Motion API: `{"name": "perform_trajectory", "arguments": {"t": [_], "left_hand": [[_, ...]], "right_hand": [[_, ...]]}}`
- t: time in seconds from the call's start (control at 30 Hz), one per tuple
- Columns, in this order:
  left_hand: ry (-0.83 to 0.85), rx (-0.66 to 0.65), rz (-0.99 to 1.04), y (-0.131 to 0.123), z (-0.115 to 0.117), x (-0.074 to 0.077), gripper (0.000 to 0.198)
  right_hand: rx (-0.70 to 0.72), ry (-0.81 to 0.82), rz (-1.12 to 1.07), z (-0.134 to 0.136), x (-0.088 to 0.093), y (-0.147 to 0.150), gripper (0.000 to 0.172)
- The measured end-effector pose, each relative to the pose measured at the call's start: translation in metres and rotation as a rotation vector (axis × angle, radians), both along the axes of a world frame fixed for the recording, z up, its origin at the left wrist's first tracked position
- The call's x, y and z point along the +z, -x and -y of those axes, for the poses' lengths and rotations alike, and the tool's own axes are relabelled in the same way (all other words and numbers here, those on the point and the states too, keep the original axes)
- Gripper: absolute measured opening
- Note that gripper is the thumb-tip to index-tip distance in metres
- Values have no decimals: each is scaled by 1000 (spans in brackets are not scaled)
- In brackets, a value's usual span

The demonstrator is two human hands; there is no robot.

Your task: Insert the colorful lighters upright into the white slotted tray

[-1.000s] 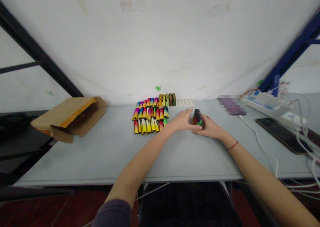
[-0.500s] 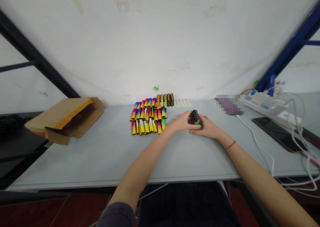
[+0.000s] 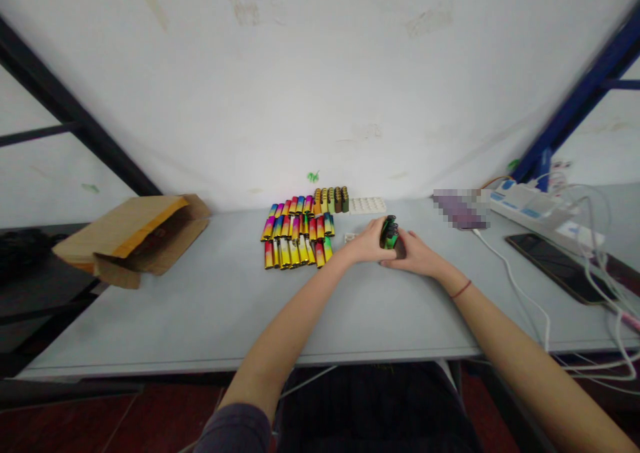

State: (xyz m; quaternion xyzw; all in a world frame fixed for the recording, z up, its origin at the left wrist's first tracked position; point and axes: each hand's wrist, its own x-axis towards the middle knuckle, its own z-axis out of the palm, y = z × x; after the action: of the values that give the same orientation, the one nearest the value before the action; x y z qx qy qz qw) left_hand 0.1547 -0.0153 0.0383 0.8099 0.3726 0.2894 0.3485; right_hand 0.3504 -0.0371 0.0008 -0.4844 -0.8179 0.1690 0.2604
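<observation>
Both my hands meet near the middle of the grey table (image 3: 210, 306), around a small bunch of dark lighters (image 3: 389, 232) with green and red on them. My left hand (image 3: 367, 243) presses against the bunch from the left, fingers curled round it. My right hand (image 3: 414, 253) grips it from the right and below. To the left lie rows of rainbow-coloured lighters (image 3: 295, 234) flat on the table. Behind them stands a short row of brown and green lighters (image 3: 332, 199), next to a white tray (image 3: 367, 205) with round holes.
An open cardboard box (image 3: 131, 236) lies on its side at the table's left end. At the right are a power strip (image 3: 530, 205), white cables (image 3: 525, 293), a dark phone (image 3: 557, 258) and a blurred purple object (image 3: 460, 210). A small white piece (image 3: 349, 237) lies left of my hands.
My left hand went from flat beside the bunch to curled against it. The bunch of dark lighters now stands more upright between both hands. The view shifted slightly.
</observation>
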Motion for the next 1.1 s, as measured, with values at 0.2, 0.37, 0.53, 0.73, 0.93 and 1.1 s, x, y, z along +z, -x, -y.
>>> {"name": "perform_trajectory", "arguments": {"t": [0.2, 0.37, 0.53, 0.73, 0.93, 1.1], "left_hand": [[112, 96, -25, -6, 6, -4, 58], [111, 102, -24, -5, 5, -5, 62], [62, 72, -10, -2, 2, -5, 46], [48, 85, 26, -3, 4, -9, 39], [16, 104, 74, -7, 5, -5, 40], [22, 164, 84, -10, 6, -8, 42]], "right_hand": [[-8, 6, 21, 2, 3, 1, 61], [0, 18, 25, 3, 4, 2, 56], [-2, 18, 22, 3, 5, 2, 56], [7, -2, 1, 3, 3, 2, 58], [8, -5, -19, 3, 1, 2, 65], [13, -8, -21, 2, -1, 2, 71]]}}
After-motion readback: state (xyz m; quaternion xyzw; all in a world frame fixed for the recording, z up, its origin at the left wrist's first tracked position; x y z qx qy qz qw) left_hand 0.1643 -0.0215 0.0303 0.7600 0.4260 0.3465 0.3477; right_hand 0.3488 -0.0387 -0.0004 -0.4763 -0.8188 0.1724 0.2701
